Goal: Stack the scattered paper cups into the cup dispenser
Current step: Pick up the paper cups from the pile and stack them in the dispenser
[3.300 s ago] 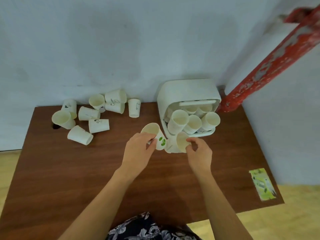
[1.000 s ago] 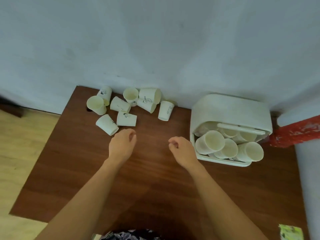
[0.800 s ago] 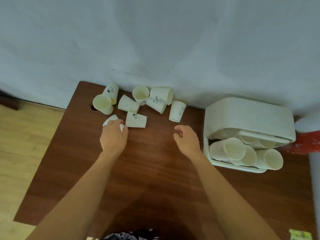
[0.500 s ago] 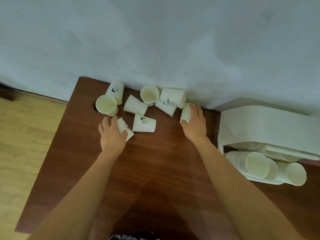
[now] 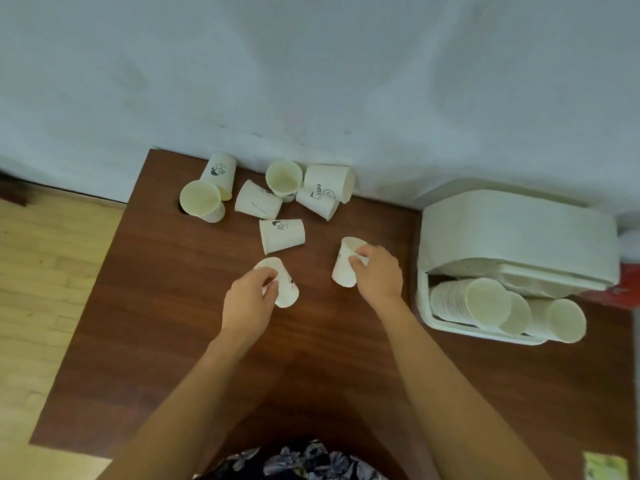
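Left hand (image 5: 247, 303) grips paper cup (image 5: 285, 289); right hand (image 5: 377, 277) grips second cup (image 5: 346, 263); hands apart above table (image 5: 173, 323). Six loose cups (image 5: 282, 233) beyond hands, near wall. Cup dispenser (image 5: 516, 237), holding stacked cups, right of right hand.

Matt paper cups (image 5: 282, 234), smooth white plastic dispenser (image 5: 516, 230), glossy wood-grain table (image 5: 173, 323).

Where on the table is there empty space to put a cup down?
The table is bare near you, between and beside both arms, and between the right hand and the dispenser. It is crowded at the far edge by the wall, where loose cups lie close together.
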Motion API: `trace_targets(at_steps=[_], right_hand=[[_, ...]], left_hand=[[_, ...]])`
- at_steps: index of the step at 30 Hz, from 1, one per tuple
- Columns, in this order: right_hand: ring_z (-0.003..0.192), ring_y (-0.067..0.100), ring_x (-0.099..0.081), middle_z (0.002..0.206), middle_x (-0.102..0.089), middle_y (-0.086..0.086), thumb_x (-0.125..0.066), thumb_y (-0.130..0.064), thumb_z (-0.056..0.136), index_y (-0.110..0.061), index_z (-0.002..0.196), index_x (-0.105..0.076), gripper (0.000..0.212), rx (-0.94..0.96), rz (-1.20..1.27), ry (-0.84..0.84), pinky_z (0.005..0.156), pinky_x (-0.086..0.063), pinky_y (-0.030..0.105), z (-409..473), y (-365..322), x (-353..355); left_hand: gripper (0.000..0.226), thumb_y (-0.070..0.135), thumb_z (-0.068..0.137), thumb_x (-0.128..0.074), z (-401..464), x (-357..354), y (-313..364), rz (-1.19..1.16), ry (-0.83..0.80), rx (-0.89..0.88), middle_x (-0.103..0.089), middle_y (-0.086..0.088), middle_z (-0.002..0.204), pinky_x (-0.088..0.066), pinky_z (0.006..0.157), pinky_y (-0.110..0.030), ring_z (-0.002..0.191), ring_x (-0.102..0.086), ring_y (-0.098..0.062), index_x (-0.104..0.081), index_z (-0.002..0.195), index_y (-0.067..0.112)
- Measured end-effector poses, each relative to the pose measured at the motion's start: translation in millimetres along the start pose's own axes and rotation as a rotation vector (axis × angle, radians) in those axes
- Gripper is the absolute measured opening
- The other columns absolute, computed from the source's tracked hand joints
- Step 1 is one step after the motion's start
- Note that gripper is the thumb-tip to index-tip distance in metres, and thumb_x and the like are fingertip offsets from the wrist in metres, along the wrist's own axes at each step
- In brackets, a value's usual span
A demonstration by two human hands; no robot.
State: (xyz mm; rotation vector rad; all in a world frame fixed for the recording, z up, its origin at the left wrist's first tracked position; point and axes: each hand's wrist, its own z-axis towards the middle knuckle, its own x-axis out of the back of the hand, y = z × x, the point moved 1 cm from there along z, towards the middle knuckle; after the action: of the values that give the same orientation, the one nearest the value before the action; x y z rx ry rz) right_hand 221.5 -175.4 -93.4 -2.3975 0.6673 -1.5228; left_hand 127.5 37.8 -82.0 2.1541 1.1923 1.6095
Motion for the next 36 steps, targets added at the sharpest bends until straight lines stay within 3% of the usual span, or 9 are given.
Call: trace_targets(at_steps=[3, 6, 12, 20, 24, 27, 32, 36], right_hand=[[0.1, 0.015, -0.063, 0.117, -0.067, 0.001, -0.054, -0.028, 0.098, -0.019, 0.117, -0.067, 0.025, -0.001, 0.106, 0.06, 0.077, -0.043, 0.022, -48.0, 13.8, 12.3], [0.096, 0.008, -0.061, 0.117, -0.066, -0.003, -0.055, -0.031, 0.098, -0.019, 0.12, -0.065, 0.028, -0.006, 0.259, 0.099, 0.083, -0.047, 0.021, -92.4, 30.6, 26.7], [0.089, -0.01, -0.058, 0.108, -0.067, -0.017, -0.059, -0.032, 0.096, -0.024, 0.12, -0.067, 0.027, 0.001, 0.434, 0.185, 0.075, -0.041, 0.003, -157.5, 91.5, 70.1], [0.091, -0.002, -0.065, 0.1, -0.07, -0.018, -0.064, -0.028, 0.093, -0.022, 0.115, -0.07, 0.023, -0.01, 0.628, 0.452, 0.08, -0.052, 0.016, -200.5, 189.5, 146.1], [0.088, -0.001, -0.062, 0.096, -0.065, -0.02, -0.059, -0.026, 0.097, -0.02, 0.116, -0.069, 0.022, -0.038, 0.534, 0.578, 0.074, -0.044, 0.01, -199.3, 235.2, 178.3], [0.086, 0.004, -0.06, 0.1, -0.068, -0.011, -0.056, -0.024, 0.098, -0.018, 0.116, -0.068, 0.022, 0.017, 0.392, 0.618, 0.073, -0.045, 0.015, -186.7, 264.3, 197.6], [0.098, 0.012, -0.062, 0.114, -0.068, -0.002, -0.053, -0.022, 0.099, -0.017, 0.117, -0.069, 0.024, 0.103, 0.187, 0.5, 0.08, -0.044, 0.02, -146.1, 289.4, 208.8], [0.097, 0.018, -0.061, 0.111, -0.069, -0.001, -0.051, -0.025, 0.1, -0.02, 0.112, -0.07, 0.024, 0.109, 0.089, 0.338, 0.08, -0.052, 0.032, -115.5, 300.4, 205.4]], left_hand=[[0.022, 0.019, 0.095, -0.057, -26.3, 0.3, 21.7, -0.034, -0.013, -0.071, -0.067, 0.003, 0.112, -0.044, 0.083, -0.024, 0.1, -0.061, -0.011, -0.066, 0.116, 0.015], [0.019, 0.019, 0.094, -0.058, -52.3, 1.0, 47.7, -0.065, 0.001, -0.138, -0.066, 0.009, 0.104, -0.05, 0.081, -0.027, 0.091, -0.061, -0.008, -0.067, 0.111, 0.019], [0.021, 0.021, 0.094, -0.06, -102.8, -5.6, 102.8, -0.137, 0.047, -0.256, -0.067, 0.011, 0.107, -0.047, 0.078, -0.017, 0.095, -0.06, -0.004, -0.068, 0.113, 0.02], [0.016, 0.018, 0.091, -0.064, -168.3, -54.5, 188.3, -0.188, 0.031, -0.468, -0.065, 0.015, 0.099, -0.048, 0.07, -0.012, 0.089, -0.062, 0.0, -0.069, 0.106, 0.019], [0.013, 0.019, 0.092, -0.063, -184.7, -86.7, 223.1, -0.211, 0.012, -0.561, -0.067, 0.015, 0.097, -0.047, 0.075, -0.01, 0.09, -0.062, 0.001, -0.07, 0.103, 0.021], [0.014, 0.02, 0.093, -0.061, -190.9, -110.2, 251.4, -0.131, 0.029, -0.639, -0.066, 0.013, 0.098, -0.049, 0.078, -0.015, 0.089, -0.06, -0.002, -0.07, 0.105, 0.02], [0.018, 0.019, 0.095, -0.058, -187.2, -145.5, 290.9, -0.013, 0.045, -0.684, -0.065, 0.009, 0.103, -0.044, 0.08, -0.019, 0.092, -0.057, -0.006, -0.07, 0.109, 0.017], [0.023, 0.022, 0.098, -0.053, -176.1, -168.5, 314.6, 0.103, 0.038, -0.682, -0.065, 0.003, 0.106, -0.046, 0.083, -0.026, 0.099, -0.056, -0.014, -0.07, 0.112, 0.014]])
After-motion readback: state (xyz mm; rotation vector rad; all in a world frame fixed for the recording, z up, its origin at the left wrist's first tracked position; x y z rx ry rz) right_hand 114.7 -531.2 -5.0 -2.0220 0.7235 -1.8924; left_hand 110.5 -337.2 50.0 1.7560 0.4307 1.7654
